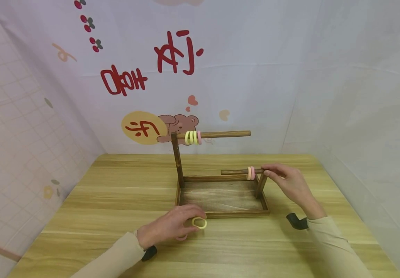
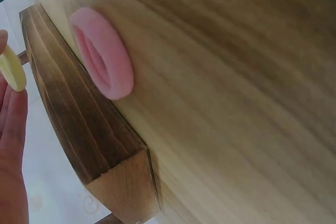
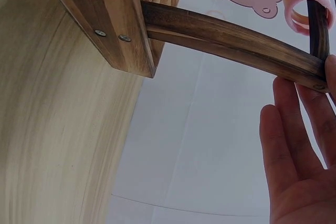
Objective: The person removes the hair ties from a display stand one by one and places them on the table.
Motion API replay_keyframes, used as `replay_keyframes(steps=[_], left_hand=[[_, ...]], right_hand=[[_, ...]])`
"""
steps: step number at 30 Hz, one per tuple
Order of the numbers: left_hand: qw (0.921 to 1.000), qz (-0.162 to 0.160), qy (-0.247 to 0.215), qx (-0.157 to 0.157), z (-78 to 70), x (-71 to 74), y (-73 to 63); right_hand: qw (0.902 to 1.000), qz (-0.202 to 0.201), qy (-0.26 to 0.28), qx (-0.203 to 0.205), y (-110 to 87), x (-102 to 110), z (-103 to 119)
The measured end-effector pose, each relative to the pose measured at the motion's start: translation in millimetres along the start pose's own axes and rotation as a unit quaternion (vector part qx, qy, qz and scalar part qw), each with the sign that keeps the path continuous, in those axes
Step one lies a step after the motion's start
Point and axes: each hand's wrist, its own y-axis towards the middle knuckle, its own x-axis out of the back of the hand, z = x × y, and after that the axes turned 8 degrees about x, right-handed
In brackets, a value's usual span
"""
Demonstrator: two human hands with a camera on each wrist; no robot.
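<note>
My left hand (image 1: 172, 224) pinches a yellow hair tie (image 1: 205, 224) between thumb and fingers, in front of the wooden rack's tray (image 1: 234, 214). A pink hair tie (image 2: 123, 72) lies on the table beside the tray, partly hidden under that hand in the head view. My right hand (image 1: 288, 183) grips the top of the rack's short post (image 1: 260, 187), where the lower rod (image 1: 234, 172) joins it. On this rod hang a peach hair tie (image 1: 248, 174) and a pink one (image 1: 253, 173). Yellow hair ties (image 1: 191, 138) and a pink one (image 1: 199, 138) hang on the upper rod (image 1: 226, 134).
A tall post (image 1: 177, 158) carries the upper rod at the tray's left end. Behind the wooden table (image 1: 123, 185) hangs a printed white cloth (image 1: 255, 58). Black wrist-mounted pieces (image 1: 296, 221) show at both forearms.
</note>
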Motion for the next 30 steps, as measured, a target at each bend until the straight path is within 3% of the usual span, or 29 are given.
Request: replay_keyframes(steps=[7,22,30], left_hand=[[0.9997,0.015,0.018,0.001,1.3,-4.7,-0.2],[0.9962,0.019,0.069,-0.05,9.1,-13.8,-0.4],[0.9959,0.03,0.07,-0.049,10.6,-15.1,-3.2]], right_hand=[[1.0,-0.001,0.003,-0.001,0.2,0.3,0.2],[1.0,0.001,0.007,0.002,0.1,0.3,-0.1],[1.0,0.003,-0.004,-0.003,-0.6,0.7,-0.1]])
